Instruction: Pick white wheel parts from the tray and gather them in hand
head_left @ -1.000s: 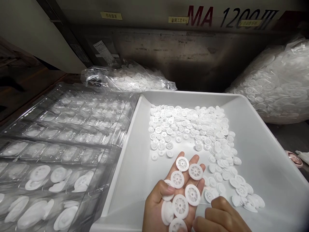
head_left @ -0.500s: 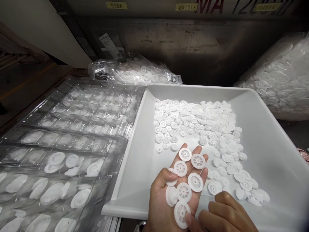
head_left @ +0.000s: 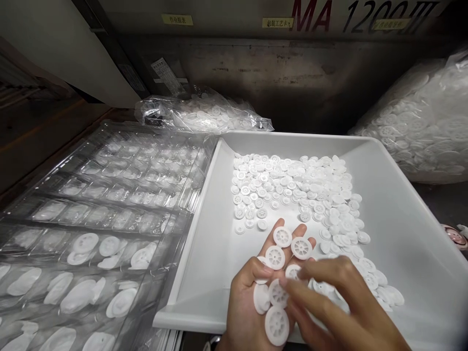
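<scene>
My left hand [head_left: 243,297] is palm up over the near part of the white tray [head_left: 193,292], holding several white plastic wheels [head_left: 277,325] with spoked centres. They lie spread over its palm and fingers, and the thumb rests on one at the side. Over that palm reaches my right hand [head_left: 336,297], somewhat blurred, its fingers apart with the tips at the wheels; it covers part of a few of them. Beyond both hands, a pile of similar wheels [head_left: 292,175] covers the tray's far and right parts.
Left of the tray lie clear plastic blister trays [head_left: 98,214] with white parts in their pockets. A clear bag of white parts [head_left: 208,114] rests behind, and a larger filled bag [head_left: 427,122] stands at right. A machine panel [head_left: 256,63] closes off the back.
My right hand has moved up and left from the lowest wheel to the middle ones on my left palm, and its fingers have spread. The left hand is nearly still.
</scene>
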The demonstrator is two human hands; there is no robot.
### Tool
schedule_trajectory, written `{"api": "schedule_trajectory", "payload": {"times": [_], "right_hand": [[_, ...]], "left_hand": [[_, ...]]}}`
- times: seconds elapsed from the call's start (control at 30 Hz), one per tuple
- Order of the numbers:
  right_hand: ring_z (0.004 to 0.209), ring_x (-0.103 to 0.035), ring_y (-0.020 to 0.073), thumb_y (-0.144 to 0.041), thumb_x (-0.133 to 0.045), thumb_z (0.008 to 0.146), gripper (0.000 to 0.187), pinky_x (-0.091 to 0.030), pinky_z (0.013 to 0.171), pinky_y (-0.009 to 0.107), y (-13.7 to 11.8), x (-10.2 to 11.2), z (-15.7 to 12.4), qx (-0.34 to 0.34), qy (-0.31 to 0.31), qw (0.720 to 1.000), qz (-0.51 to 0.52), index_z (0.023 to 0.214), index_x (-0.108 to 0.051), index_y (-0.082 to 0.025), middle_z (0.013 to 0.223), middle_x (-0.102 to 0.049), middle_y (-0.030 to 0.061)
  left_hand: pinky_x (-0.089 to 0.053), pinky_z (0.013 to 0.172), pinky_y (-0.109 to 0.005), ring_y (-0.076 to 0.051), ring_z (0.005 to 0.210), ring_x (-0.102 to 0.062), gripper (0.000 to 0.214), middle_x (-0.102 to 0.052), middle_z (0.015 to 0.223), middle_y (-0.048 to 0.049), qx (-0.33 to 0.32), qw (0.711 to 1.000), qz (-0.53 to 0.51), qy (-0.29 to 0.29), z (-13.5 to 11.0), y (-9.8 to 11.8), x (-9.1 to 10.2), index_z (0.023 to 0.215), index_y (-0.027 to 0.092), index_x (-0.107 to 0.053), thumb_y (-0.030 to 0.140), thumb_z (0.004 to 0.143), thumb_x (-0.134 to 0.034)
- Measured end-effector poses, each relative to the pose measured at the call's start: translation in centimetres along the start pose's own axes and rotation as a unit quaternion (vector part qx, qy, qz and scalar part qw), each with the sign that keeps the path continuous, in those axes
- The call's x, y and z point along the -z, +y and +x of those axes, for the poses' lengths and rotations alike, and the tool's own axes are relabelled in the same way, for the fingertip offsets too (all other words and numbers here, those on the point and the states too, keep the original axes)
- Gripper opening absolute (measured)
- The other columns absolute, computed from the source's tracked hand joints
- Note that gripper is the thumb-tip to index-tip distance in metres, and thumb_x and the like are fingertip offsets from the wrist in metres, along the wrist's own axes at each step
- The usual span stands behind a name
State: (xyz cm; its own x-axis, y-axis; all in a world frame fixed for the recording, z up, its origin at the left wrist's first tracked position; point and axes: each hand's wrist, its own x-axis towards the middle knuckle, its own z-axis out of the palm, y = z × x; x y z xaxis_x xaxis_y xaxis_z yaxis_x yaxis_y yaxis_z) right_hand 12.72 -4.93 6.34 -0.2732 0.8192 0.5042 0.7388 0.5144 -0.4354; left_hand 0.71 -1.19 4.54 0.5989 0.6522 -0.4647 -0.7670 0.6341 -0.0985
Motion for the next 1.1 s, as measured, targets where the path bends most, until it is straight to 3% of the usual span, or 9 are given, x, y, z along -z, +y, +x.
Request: {"api": "schedule_trajectory", "payload": {"times": [0.17, 0.23, 0.33, 0.47, 0.6, 0.73, 0.83, 0.93, 1.1], "right_hand": [[0.087, -0.051, 0.0198, -0.013, -0.055, 0.084, 0.027, -0.046, 0.071, 0.036, 1.2, 0.4, 2.6, -0.004, -0.148, 0.989, 0.024, 0.11, -0.059, -0.021, 0.104, -0.057, 0.0063], [0.085, -0.049, 0.019, -0.012, -0.054, 0.085, 0.022, -0.045, 0.071, 0.036, 1.3, 0.2, 3.2, -0.006, -0.172, 0.984, 0.042, 0.104, -0.06, -0.021, 0.101, -0.057, 0.0053], [0.077, -0.049, 0.018, -0.007, -0.049, 0.086, 0.02, -0.043, 0.066, 0.035, 1.2, -0.3, 3.7, 0.023, -0.149, 0.987, 0.049, 0.094, -0.064, -0.016, 0.088, -0.059, 0.0065], [0.069, -0.048, 0.0169, -0.007, -0.047, 0.087, 0.021, -0.038, 0.06, 0.034, 1.4, 0.1, 3.4, 0.08, -0.104, 0.991, 0.011, 0.095, -0.065, -0.011, 0.081, -0.06, 0.0076], [0.07, -0.054, 0.0195, -0.021, -0.034, 0.096, 0.032, -0.038, 0.062, 0.037, 2.2, 1.1, 2.0, 0.151, -0.068, 0.985, -0.057, 0.104, -0.063, -0.006, 0.08, -0.064, 0.0099], [0.072, -0.06, 0.0207, -0.038, -0.025, 0.099, 0.05, -0.04, 0.063, 0.039, 3.1, 1.3, 0.4, 0.18, -0.01, 0.98, -0.082, 0.099, -0.064, -0.006, 0.08, -0.067, 0.0112], [0.073, -0.061, 0.0205, -0.035, -0.029, 0.098, 0.046, -0.041, 0.061, 0.037, 3.4, 1.2, -0.2, 0.187, -0.001, 0.979, -0.079, 0.099, -0.065, -0.006, 0.08, -0.067, 0.0108], [0.07, -0.061, 0.0208, -0.034, -0.034, 0.097, 0.042, -0.039, 0.06, 0.038, 3.4, 1.0, -0.6, 0.177, 0.02, 0.983, -0.05, 0.098, -0.065, -0.006, 0.077, -0.066, 0.0105], [0.072, -0.058, 0.0222, -0.014, -0.037, 0.094, 0.028, -0.036, 0.062, 0.039, 3.3, 0.5, -1.4, 0.133, 0.023, 0.99, -0.036, 0.099, -0.064, -0.006, 0.078, -0.066, 0.0119]], "left_hand": [[-0.041, 0.09, -0.032, -0.019, 0.092, -0.063, 0.066, -0.069, 0.091, -0.0029, 0.02, 1.0, 0.012, 0.0, -0.1, -0.2, -0.2, 0.134, 0.019, -0.039, 0.009, 0.07, -0.041], [-0.044, 0.082, -0.027, -0.015, 0.077, -0.064, 0.058, -0.068, 0.077, -0.0014, 0.02, 1.0, 0.013, -0.01, -0.2, -0.2, -0.5, 0.125, 0.015, -0.051, 0.008, 0.069, -0.04], [-0.044, 0.071, -0.018, -0.008, 0.064, -0.062, 0.056, -0.065, 0.064, 0.0021, 0.018, 1.0, 0.008, -0.024, -0.2, 0.0, -0.6, 0.117, 0.014, -0.058, 0.006, 0.064, -0.04], [-0.04, 0.08, -0.011, -0.005, 0.082, -0.064, 0.064, -0.071, 0.089, -0.0013, 0.021, 0.999, 0.001, -0.042, -0.6, 0.2, -0.2, 0.129, 0.014, -0.046, 0.008, 0.065, -0.044], [-0.029, 0.104, -0.028, -0.02, 0.118, -0.051, 0.071, -0.055, 0.13, -0.0132, 0.006, 0.998, 0.012, -0.063, -0.8, 0.5, -0.2, 0.141, 0.01, -0.021, 0.026, 0.074, -0.041], [-0.019, 0.11, -0.036, -0.025, 0.128, -0.04, 0.067, -0.047, 0.138, -0.0117, -0.001, 0.995, 0.031, -0.091, -0.6, 0.6, -0.2, 0.143, 0.013, -0.011, 0.025, 0.081, -0.031], [-0.02, 0.11, -0.037, -0.024, 0.13, -0.036, 0.065, -0.045, 0.139, -0.0087, 0.0, 0.993, 0.03, -0.118, -0.3, 0.7, 0.3, 0.143, 0.016, -0.012, 0.021, 0.081, -0.031], [-0.017, 0.112, -0.038, -0.025, 0.132, -0.032, 0.06, -0.043, 0.14, -0.0074, -0.001, 0.988, 0.046, -0.146, -0.2, 0.7, 0.9, 0.14, 0.018, -0.024, 0.022, 0.081, -0.035], [-0.018, 0.111, -0.036, -0.025, 0.133, -0.029, 0.05, -0.04, 0.14, -0.0061, -0.001, 0.986, 0.059, -0.153, 0.0, 0.6, 1.2, 0.13, 0.021, -0.04, 0.02, 0.081, -0.035]]}}
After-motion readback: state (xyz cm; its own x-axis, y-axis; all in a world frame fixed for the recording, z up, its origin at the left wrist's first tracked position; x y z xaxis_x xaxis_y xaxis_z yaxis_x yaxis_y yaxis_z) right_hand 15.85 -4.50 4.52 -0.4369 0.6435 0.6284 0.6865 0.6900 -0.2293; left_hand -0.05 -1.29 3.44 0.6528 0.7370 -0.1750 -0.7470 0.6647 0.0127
